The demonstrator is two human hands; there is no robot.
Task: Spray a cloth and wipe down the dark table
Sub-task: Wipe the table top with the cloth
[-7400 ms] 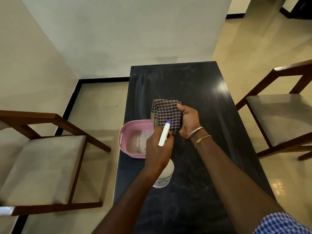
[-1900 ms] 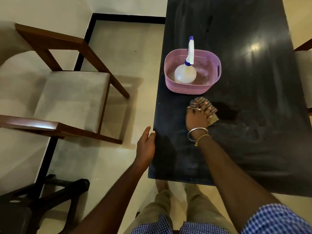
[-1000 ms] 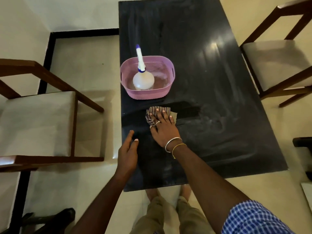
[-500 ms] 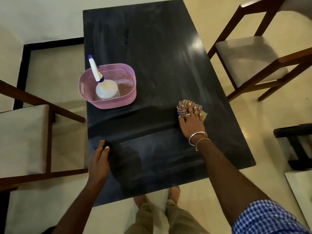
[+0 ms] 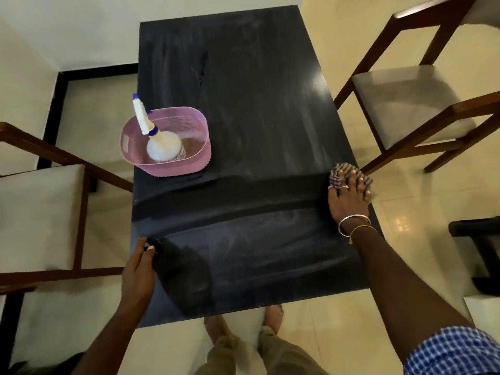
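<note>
Warm, rather dim indoor light fills the room. A round patch of glare sits on the dark surface [image 5: 318, 82] near its right edge, so the light seems to come from above. Smaller bright reflections lie on the glossy floor [image 5: 400, 220] at the right. A soft, dark shadow falls on the near left part of the surface, just beside the left hand [image 5: 138, 269]. The wide lens bows the surface's edges and bends the chair [image 5: 40, 212] at the left. The right hand [image 5: 349, 197] and cloth [image 5: 343, 170] look slightly smeared; the corners are soft.
</note>
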